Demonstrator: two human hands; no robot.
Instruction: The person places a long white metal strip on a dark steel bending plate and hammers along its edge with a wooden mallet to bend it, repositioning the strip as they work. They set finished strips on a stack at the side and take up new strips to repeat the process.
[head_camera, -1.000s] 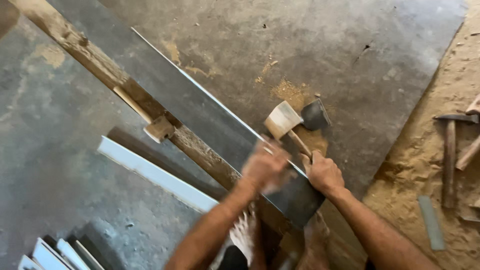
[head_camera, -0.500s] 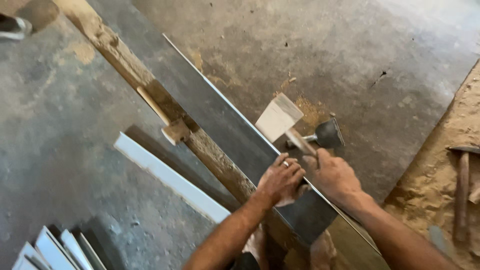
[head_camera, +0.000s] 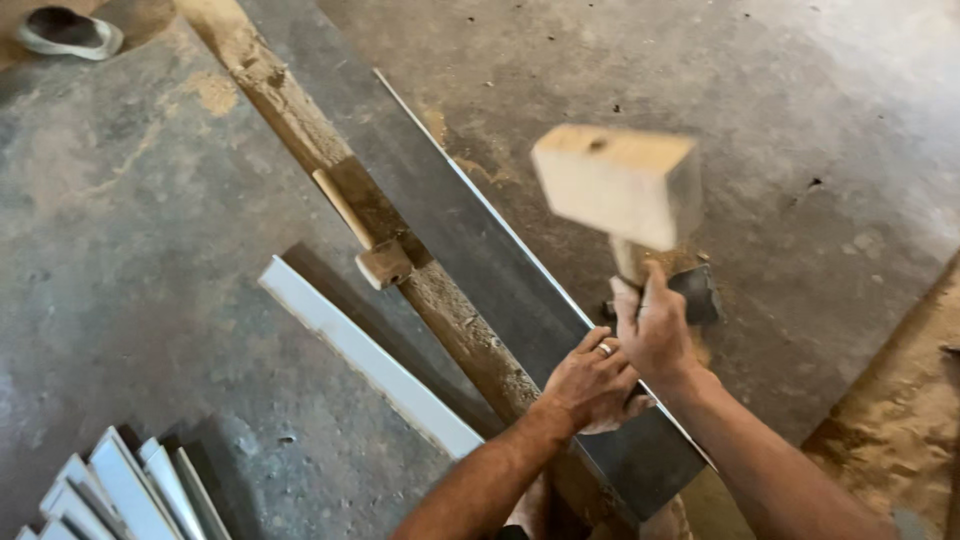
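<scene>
My right hand (head_camera: 655, 330) grips the handle of a wooden mallet (head_camera: 615, 185), whose pale block head is raised and blurred above the floor. My left hand (head_camera: 592, 383), a ring on one finger, presses down on a long dark metal sheet (head_camera: 480, 255) with a thin bright edge. The sheet lies over a rough wooden beam (head_camera: 300, 130) that runs diagonally from the top left to below my hands. A dark metal block (head_camera: 697, 293) sits on the floor just behind my right hand.
A second small mallet (head_camera: 372, 250) leans against the beam. A long white strip (head_camera: 365, 355) lies on the concrete floor, with several more white strips (head_camera: 120, 490) stacked at the bottom left. A sandal (head_camera: 65, 30) lies at the top left. Sawdust covers the right edge (head_camera: 900, 430).
My right hand has taken the wooden mallet up from the floor and raised it high toward the camera. The left hand stays on the sheet. The view has shifted slightly.
</scene>
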